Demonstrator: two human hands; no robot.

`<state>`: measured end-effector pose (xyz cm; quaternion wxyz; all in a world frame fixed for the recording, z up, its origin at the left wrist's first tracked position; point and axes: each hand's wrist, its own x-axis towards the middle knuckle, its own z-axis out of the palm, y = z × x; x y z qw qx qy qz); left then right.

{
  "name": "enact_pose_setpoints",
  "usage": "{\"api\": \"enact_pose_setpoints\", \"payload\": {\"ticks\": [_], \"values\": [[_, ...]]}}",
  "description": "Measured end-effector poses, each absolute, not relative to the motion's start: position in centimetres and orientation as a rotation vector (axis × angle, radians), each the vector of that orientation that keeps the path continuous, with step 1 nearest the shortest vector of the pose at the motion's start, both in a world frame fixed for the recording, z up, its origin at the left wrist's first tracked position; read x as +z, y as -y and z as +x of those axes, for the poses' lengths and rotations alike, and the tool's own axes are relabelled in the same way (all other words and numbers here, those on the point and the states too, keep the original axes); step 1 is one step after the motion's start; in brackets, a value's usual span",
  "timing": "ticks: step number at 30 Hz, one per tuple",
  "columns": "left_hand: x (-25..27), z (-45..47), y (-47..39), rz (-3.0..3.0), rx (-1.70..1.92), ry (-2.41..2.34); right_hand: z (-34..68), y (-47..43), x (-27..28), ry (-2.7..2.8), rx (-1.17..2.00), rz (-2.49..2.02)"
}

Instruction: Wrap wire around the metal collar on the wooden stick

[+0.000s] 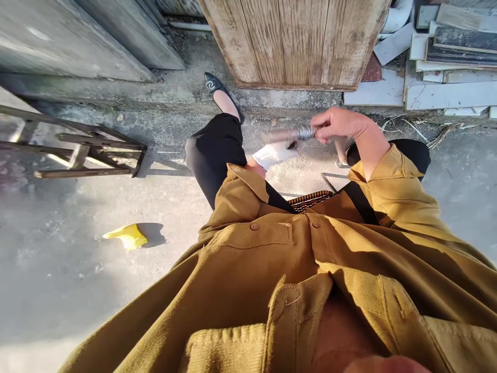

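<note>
One bare right hand point(341, 123), its fingers drawn narrow, pinches the near end of a silvery coil point(305, 132) that looks like wire; the coil is wrapped around the right end of a brownish-grey tube point(277, 136), which lies nearly level between the person's spread knees, above the concrete floor point(58, 290); the left hand point(275, 156), in a white glove, sits just under the tube and seems to touch it, but blur hides the fingers, so how tightly they are closed cannot be told. As for how far along the work is, the turns of the coil sit bunched at the end nearest the right hand, while the longer stretch toward the left shows no turns; a fair judgement is that the work is partway, with the coil on only part of the tube, though one picture cannot tell whether turns are being added or taken off; no second wrapped piece shows nearby. The person sits with a patterned woven edge point(310, 201) visible below the lap; a crumpled yellow item point(130, 237) lies on the floor to the left, well apart from both hands; a wooden frame point(83, 155) stands beyond it; ahead are a plank panel point(295, 44) and, to the right, stacked boards point(450, 97).
</note>
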<state>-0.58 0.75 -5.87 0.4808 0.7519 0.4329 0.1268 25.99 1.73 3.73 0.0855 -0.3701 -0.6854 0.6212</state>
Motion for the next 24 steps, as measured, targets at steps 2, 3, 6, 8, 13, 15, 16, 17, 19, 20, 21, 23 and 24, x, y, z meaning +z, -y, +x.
{"api": "enact_pose_setpoints", "payload": {"ticks": [2,3,6,8,13,15,16,17,19,20,21,23,24], "values": [[-6.1,-0.4,-1.1,1.923,0.28,-1.053,25.2,-1.7,4.2,1.867,1.696,-1.108],[-6.1,-0.3,-1.1,1.961,0.283,-1.042,24.8,-1.6,4.3,1.809,1.669,-1.129],[-5.7,-0.1,-1.0,1.948,0.353,-0.957,24.1,-1.4,3.9,1.658,1.707,-1.17],[-5.2,0.0,-0.7,1.83,0.406,-0.999,24.0,-1.3,3.6,1.557,1.759,-1.162],[-3.9,0.0,-0.5,1.699,0.27,-1.327,24.3,-1.2,3.4,1.369,1.761,-1.218],[-3.7,0.0,-0.5,1.745,0.259,-1.352,24.1,-1.2,3.5,1.288,1.763,-1.258],[-3.7,0.0,-0.4,1.77,0.279,-1.349,23.9,-1.2,3.5,1.247,1.772,-1.275],[-3.8,0.0,-0.3,1.796,0.298,-1.33,23.6,-1.2,3.3,1.207,1.78,-1.29],[-4.0,0.2,-0.1,1.845,0.318,-1.255,23.0,-1.3,2.7,1.122,1.767,-1.314],[-4.1,0.2,0.1,1.87,0.325,-1.208,22.7,-1.5,2.3,1.079,1.748,-1.325],[-4.2,0.3,0.2,1.892,0.333,-1.164,22.5,-1.7,1.7,1.034,1.726,-1.333],[-4.3,0.3,0.5,1.92,0.351,-1.108,22.3,-2.1,0.5,0.951,1.687,-1.348],[-4.3,0.3,0.6,1.925,0.362,-1.102,22.4,-2.4,0.0,0.915,1.671,-1.362]]}}
